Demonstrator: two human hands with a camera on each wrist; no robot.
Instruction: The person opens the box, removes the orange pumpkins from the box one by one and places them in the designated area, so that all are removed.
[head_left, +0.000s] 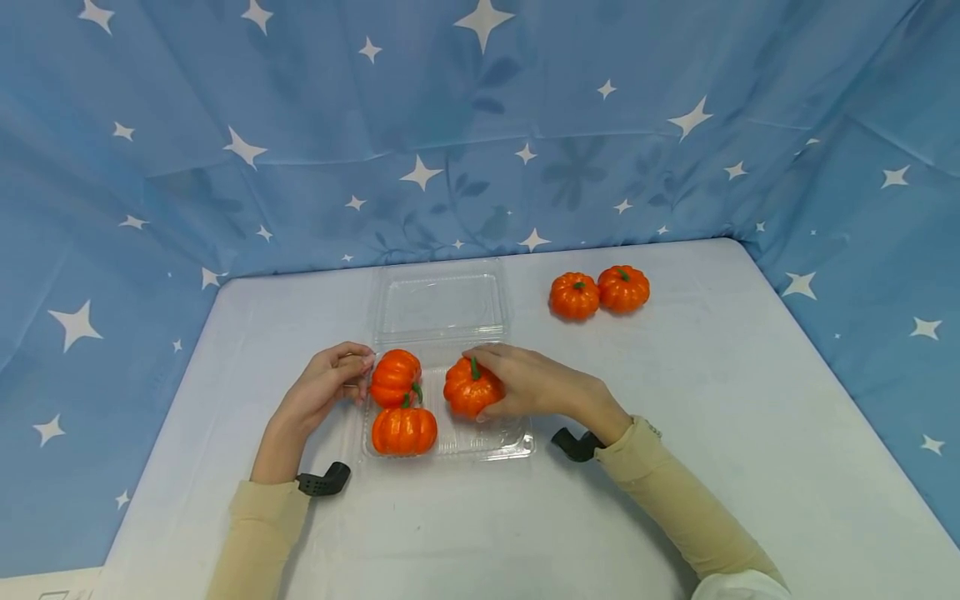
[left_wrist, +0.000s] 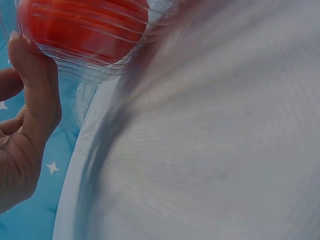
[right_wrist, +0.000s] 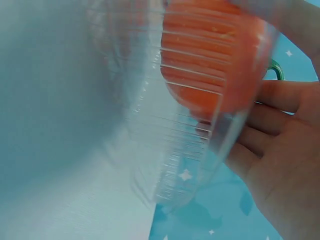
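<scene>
My right hand (head_left: 525,379) grips a small orange pumpkin (head_left: 469,393) with a green stem, thumb and fingers on its sides, over the right part of a clear plastic clamshell container (head_left: 450,446). In the right wrist view the pumpkin (right_wrist: 200,55) shows through the ribbed clear wall, with fingers behind it. Two more pumpkins lie in the container's left part, one at the back (head_left: 395,377) and one at the front (head_left: 404,432). At the left wall, my left hand (head_left: 330,379) touches the container's edge with its fingertips; a pumpkin (left_wrist: 85,30) shows through that wall.
The container's lid (head_left: 442,296) lies folded back behind its base. Two other pumpkins sit side by side at the back right, one on the left (head_left: 574,297) and one on the right (head_left: 624,289). A blue star-patterned curtain (head_left: 315,150) borders the white table (head_left: 712,358).
</scene>
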